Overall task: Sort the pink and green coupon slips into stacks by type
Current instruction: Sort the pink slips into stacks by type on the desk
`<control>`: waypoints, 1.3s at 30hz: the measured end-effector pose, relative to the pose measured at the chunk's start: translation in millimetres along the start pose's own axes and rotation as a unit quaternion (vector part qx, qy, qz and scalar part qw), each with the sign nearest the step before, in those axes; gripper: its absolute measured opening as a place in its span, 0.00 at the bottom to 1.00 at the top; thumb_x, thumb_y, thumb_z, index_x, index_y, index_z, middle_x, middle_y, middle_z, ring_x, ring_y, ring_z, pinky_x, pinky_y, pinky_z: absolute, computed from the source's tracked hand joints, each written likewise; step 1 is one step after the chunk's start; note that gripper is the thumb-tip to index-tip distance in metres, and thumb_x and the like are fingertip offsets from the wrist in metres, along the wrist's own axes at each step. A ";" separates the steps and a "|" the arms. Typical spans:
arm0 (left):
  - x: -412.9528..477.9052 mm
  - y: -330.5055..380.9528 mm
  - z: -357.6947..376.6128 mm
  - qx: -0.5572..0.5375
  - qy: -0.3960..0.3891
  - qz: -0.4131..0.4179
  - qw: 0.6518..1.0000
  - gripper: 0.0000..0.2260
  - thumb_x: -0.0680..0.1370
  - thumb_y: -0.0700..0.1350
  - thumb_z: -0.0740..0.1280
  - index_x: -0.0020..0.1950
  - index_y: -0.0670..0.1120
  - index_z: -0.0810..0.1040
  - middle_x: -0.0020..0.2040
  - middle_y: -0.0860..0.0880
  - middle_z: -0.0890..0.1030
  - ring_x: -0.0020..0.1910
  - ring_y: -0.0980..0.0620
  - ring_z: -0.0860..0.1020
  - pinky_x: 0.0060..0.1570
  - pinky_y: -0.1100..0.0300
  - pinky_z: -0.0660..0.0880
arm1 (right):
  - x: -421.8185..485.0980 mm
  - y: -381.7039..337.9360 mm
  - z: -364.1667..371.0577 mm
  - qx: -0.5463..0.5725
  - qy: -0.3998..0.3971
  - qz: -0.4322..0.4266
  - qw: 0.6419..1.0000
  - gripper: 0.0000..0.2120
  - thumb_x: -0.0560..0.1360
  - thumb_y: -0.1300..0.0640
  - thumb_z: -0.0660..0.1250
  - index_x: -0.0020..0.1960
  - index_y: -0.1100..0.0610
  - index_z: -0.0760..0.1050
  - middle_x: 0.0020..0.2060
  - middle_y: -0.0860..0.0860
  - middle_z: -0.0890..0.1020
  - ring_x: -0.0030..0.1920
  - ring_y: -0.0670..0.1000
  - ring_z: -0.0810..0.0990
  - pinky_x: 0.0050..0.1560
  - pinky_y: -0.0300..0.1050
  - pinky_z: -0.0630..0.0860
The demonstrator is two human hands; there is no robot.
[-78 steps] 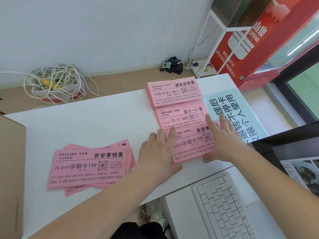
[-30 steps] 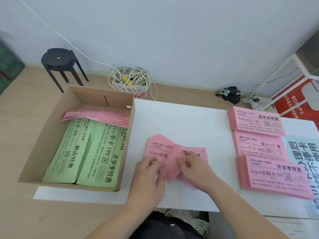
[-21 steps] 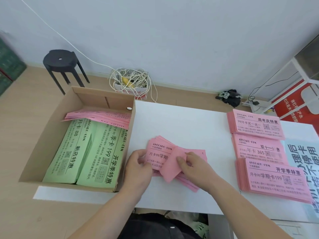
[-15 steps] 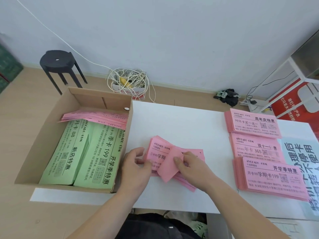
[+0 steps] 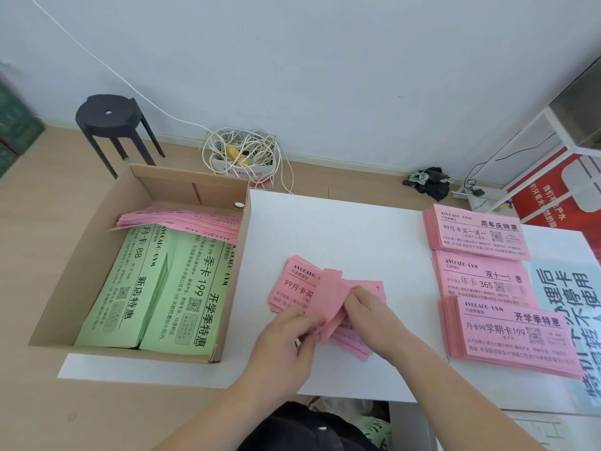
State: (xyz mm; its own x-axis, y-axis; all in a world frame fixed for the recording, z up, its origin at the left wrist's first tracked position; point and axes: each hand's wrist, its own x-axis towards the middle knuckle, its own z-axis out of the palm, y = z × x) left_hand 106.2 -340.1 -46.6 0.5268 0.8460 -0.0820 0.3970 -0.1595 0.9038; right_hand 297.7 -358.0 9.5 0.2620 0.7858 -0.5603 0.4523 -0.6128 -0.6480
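We start with the loose pile [image 5: 294,288] of pink coupon slips, fanned out untidily on the white table [image 5: 341,229] just in front of the person. Its top printed slip reads "99". Over the pile's right half a raised slip [image 5: 330,307] stands tilted, blank side toward us. Motion blur hides whether it is 1 sheet or several.

The right hand [image 5: 374,315] pinches that slip's right edge between thumb and curled fingers. The left hand [image 5: 283,346] comes in from below the pile and nips the slip's lower corner with bent fingertips.

Right of the pile, well apart from it, lie 3 squared-up pink stacks in a column: the far stack [image 5: 478,234], the middle stack [image 5: 484,281] and the near stack [image 5: 510,333], each with a different headline. Further right of the pile, a pale blue sign [image 5: 572,304] with large dark characters lies flat, partly under the stacks.

Left of the pile sits an open cardboard box [image 5: 84,255], overhanging the table's left end. Inside it we see 2 green bundles side by side, a left green bundle [image 5: 126,288] and a right green bundle [image 5: 188,294], with a sheaf of pink slips [image 5: 182,218] laid across their far ends.

Beyond the pile, on the floor by the wall, are a black stool [image 5: 109,117] and a tangle of white cable [image 5: 244,151].
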 end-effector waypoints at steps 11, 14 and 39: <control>18.4 -7.4 -9.0 -0.099 0.131 -0.183 0.969 0.07 0.78 0.44 0.73 0.39 0.50 0.83 0.37 0.54 0.83 0.38 0.54 0.80 0.39 0.59 0.75 | 0.1 0.4 5.2 0.014 0.007 0.016 1.000 0.16 0.84 0.49 0.51 0.44 0.56 0.70 0.40 0.47 0.73 0.41 0.49 0.71 0.44 0.45 0.67; 26.6 -16.6 -13.2 -0.166 0.179 -0.263 0.933 0.09 0.78 0.45 0.74 0.38 0.46 0.83 0.31 0.52 0.80 0.33 0.52 0.74 0.35 0.60 0.70 | 1.7 1.0 7.1 -0.005 0.012 0.016 1.000 0.18 0.85 0.47 0.50 0.47 0.55 0.72 0.44 0.48 0.76 0.45 0.48 0.74 0.47 0.45 0.69; 13.1 -2.4 -7.1 -0.152 0.127 -0.197 0.960 0.13 0.75 0.33 0.71 0.44 0.52 0.78 0.39 0.51 0.85 0.41 0.50 0.84 0.45 0.51 0.81 | 10.1 0.3 8.6 0.082 -0.001 0.032 0.996 0.20 0.77 0.44 0.64 0.50 0.61 0.80 0.38 0.46 0.85 0.38 0.47 0.82 0.45 0.42 0.79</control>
State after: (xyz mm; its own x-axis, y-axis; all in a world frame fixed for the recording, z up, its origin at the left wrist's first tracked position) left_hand 106.8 -325.0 -46.8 0.1643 0.9132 -0.3729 0.2691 0.3222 0.9076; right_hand 293.1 -351.0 -0.8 0.2834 0.7450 -0.6038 0.2892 -0.6667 -0.6869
